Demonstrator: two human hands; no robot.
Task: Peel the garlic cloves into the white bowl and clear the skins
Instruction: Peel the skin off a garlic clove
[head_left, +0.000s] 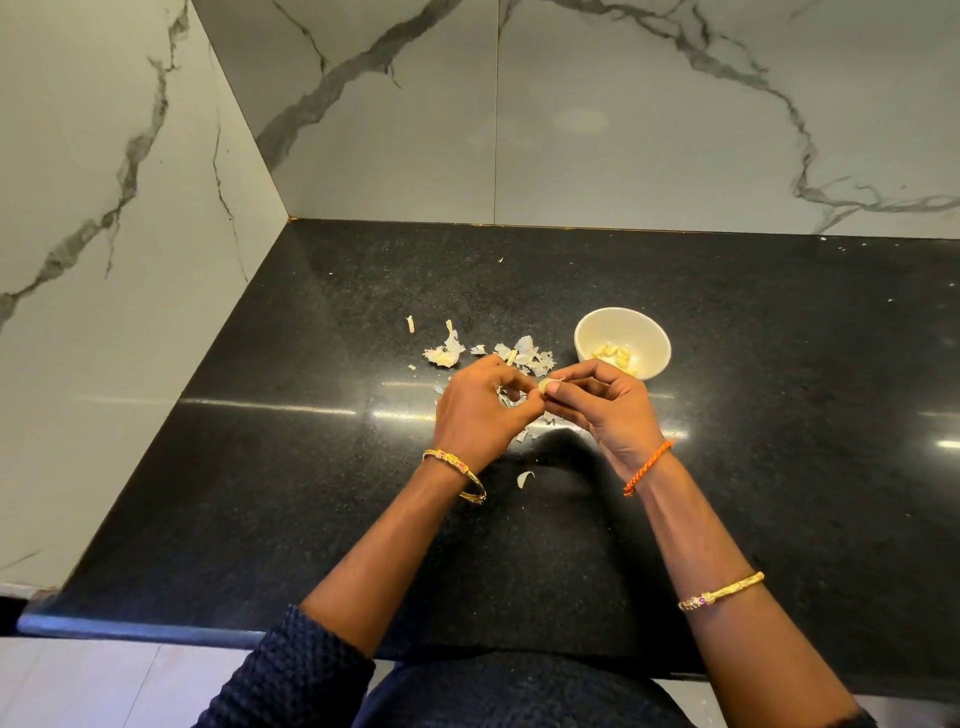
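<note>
Both hands (480, 410) (605, 402) pinch the garlic clove (545, 385) between their fingertips.

A single head-worn wide-angle view looks forward and steeply down from close above the counter (291, 467). Forearms enter from the lower edge, both hands meet at frame centre, and tiled walls (675, 130) fill the upper half.
</note>
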